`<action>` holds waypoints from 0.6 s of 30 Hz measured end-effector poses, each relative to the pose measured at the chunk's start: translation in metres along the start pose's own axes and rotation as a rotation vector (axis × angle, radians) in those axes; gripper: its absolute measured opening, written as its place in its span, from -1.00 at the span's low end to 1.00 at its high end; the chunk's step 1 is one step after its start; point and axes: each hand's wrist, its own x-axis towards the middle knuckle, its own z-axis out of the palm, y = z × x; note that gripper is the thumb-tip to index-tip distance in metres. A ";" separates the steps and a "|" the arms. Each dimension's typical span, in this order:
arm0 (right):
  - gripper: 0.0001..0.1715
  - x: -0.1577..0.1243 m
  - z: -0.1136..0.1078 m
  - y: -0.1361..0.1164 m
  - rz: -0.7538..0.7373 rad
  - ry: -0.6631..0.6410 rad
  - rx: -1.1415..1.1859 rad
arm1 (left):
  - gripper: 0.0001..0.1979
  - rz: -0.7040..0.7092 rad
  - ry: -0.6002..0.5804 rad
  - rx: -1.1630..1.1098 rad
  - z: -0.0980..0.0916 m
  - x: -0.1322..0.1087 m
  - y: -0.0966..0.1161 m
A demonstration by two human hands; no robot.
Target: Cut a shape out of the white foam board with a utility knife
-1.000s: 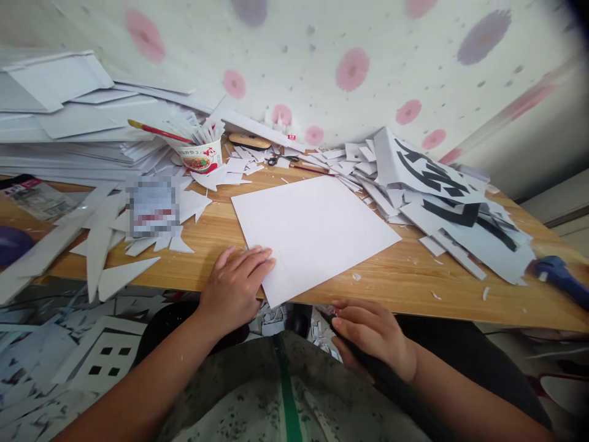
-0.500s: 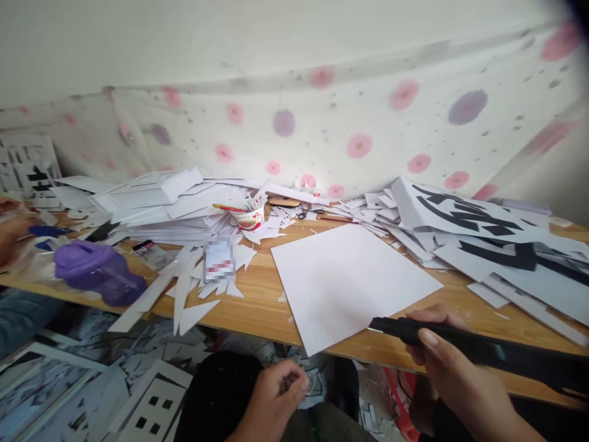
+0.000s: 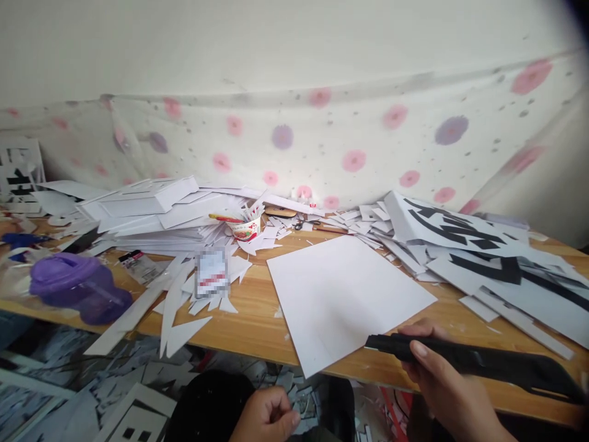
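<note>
My right hand [image 3: 437,362] is wrapped round a long black-handled knife [image 3: 488,363]. Its narrow pale tip points left, by the lower right edge of a white square board [image 3: 340,301]. That board lies flat on the wooden table, one corner poking past the front edge. Below the table edge, over my lap, my left hand [image 3: 269,414] is loosely closed, with nothing visible in its curled fingers.
White sheets [image 3: 151,215] are stacked at back left; black-marked boards [image 3: 488,258] pile up on the right. A purple bottle [image 3: 78,288], a paper cup [image 3: 246,228] and scissors [image 3: 306,224] stand or lie among scraps. White offcuts [image 3: 257,371] litter the floor.
The view has tilted up and shifted slightly right, so the table sits lower in it. The left hand's fingers have curled tighter. The right hand keeps its hold on the knife.
</note>
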 end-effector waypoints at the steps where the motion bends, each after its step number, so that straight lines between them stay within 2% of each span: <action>1: -0.69 0.001 -0.001 0.001 -0.003 -0.002 -0.008 | -0.30 0.013 0.020 0.012 0.000 0.001 0.000; 7: -0.73 0.005 -0.008 0.008 -0.027 -0.035 0.008 | -0.32 0.002 0.079 -0.035 0.000 0.001 0.012; 12: -0.76 0.007 -0.009 0.010 -0.043 -0.033 0.054 | -0.34 -0.112 0.089 -0.158 0.001 -0.001 0.023; 18: -0.78 0.007 -0.008 0.010 -0.068 -0.050 0.057 | -0.38 -0.177 0.095 -0.327 0.011 -0.004 0.041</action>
